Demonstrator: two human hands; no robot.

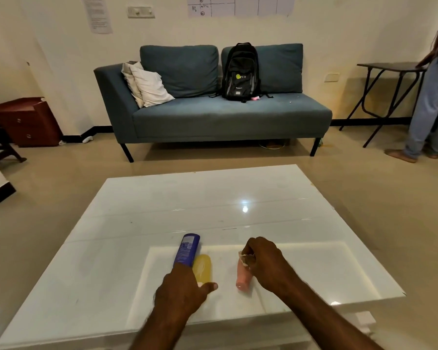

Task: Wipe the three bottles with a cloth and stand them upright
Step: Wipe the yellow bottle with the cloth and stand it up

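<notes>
Three bottles lie flat near the front of the white table point(137, 223). The blue bottle point(187, 250) is leftmost, and the yellow one point(202, 270) lies against its right side. To their right, apart from them, rests a pink bottle point(243, 277). My left hand point(181, 290) covers the near ends of the blue and yellow bottles, thumb stretched out to the right; whether it grips either is unclear. My right hand point(266, 261) is closed on a small pale cloth point(244, 257), which it presses onto the pink bottle's far end.
A blue sofa point(213, 114) with a black backpack point(242, 72) and pillows stands beyond the table. A person in jeans point(430, 104) stands at the far right beside a dark folding table point(387, 72). A red-brown drawer unit point(27, 121) sits at the left wall.
</notes>
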